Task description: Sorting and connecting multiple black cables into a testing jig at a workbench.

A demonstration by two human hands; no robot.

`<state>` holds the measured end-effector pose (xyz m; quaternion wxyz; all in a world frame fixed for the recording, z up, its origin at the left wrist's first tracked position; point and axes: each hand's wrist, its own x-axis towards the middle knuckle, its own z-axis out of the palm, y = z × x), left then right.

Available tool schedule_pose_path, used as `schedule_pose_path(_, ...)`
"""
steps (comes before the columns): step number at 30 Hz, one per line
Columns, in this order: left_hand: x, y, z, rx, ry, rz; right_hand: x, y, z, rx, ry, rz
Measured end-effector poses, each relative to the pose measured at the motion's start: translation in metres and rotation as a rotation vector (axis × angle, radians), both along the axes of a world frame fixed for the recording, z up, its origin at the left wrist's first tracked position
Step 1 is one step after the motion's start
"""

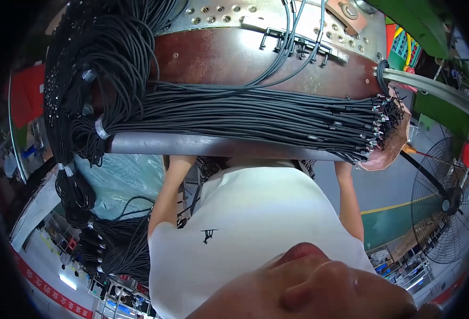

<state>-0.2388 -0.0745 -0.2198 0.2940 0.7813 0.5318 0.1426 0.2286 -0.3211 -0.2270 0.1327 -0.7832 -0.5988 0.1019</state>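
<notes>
A thick bundle of thin black cables (255, 114) lies straight across a brown workbench (234, 56), its metal-tipped ends fanned out at the right. My right hand (391, 151) is cupped around those ends, fingers mostly hidden behind the tips. My left forearm (170, 186) rises under the grey bench edge (218, 144), and that hand is hidden beneath the edge and the cables. My white shirt (255, 228) fills the lower middle of the view.
More black cables hang in tied loops (85, 69) at the bench's left end, over a clear plastic bag (122, 175). A metal fixture with holes and clamped cables (298, 37) sits at the back. A floor fan (447, 207) stands right; a green machine (420, 16) is at the top right.
</notes>
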Motion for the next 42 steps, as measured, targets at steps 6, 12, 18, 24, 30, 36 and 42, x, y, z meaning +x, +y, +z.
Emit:
schedule_pose_path(6, 0.010, 0.011, 0.023, 0.290, 0.290, -0.325, 0.004, 0.003, 0.004, -0.017, -0.187, 0.002)
schedule_pose_path(12, 0.027, 0.027, 0.060, 0.064, 0.310, -0.223, -0.001, 0.024, 0.017, 0.138, 0.103, -0.066)
schedule_pose_path(18, 0.048, 0.029, 0.103, -0.169, 0.437, -0.241, -0.006, 0.030, 0.057, -0.059, -0.174, -0.022)
schedule_pose_path(24, 0.108, 0.033, 0.205, -0.815, -0.470, -0.712, -0.025, 0.162, 0.237, -0.552, 0.774, 0.350)
schedule_pose_path(30, 0.233, 0.044, 0.195, 0.489, -0.026, -0.576, -0.030, 0.319, 0.167, 0.220, -0.418, 0.478)
schedule_pose_path(36, 0.183, 0.067, 0.182, 0.574, 0.161, -0.500, 0.022, 0.299, 0.160, 0.357, -0.147, 0.399)
schedule_pose_path(42, 0.185, 0.099, 0.191, 0.333, -0.038, -0.624, 0.024, 0.252, 0.197, 0.505, -0.262, 0.215)
